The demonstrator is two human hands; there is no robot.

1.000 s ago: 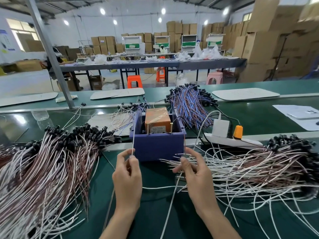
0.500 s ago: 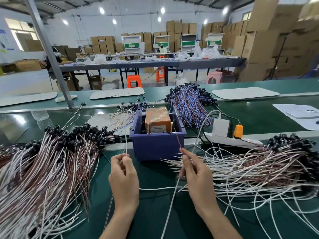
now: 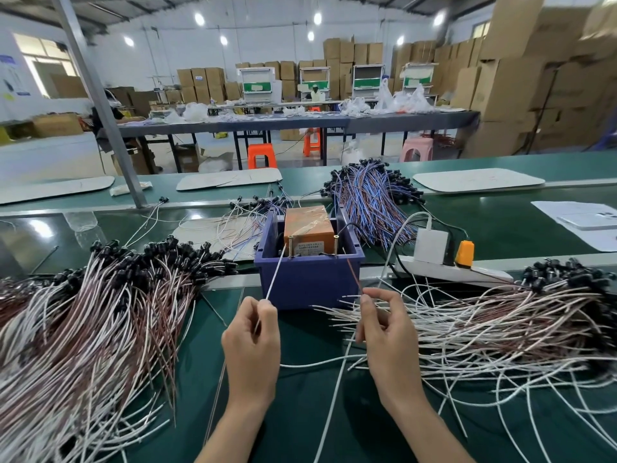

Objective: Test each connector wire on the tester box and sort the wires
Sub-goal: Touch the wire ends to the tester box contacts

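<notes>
An orange tester box (image 3: 309, 228) sits inside a blue plastic bin (image 3: 309, 279) at the middle of the green bench, with two brass screw posts at its front edge. My left hand (image 3: 252, 339) pinches a white wire lead (image 3: 275, 274) whose tip reaches up to the left post. My right hand (image 3: 384, 332) pinches a brown wire lead (image 3: 354, 274) that slants up toward the right post. A big pile of white and brown wires with black connectors (image 3: 86, 312) lies to the left. Another such pile (image 3: 494, 319) spreads to the right.
A white power strip (image 3: 450, 265) with an orange plug and a white adapter lies right of the bin. A bundle of blue and red wires (image 3: 370, 195) lies behind the bin. Papers (image 3: 581, 222) sit at the far right. A grey post (image 3: 100, 105) rises at back left.
Both hands have raised their wire ends toward the tester box: the white lead now touches the left post and the brown lead slants up near the right post.
</notes>
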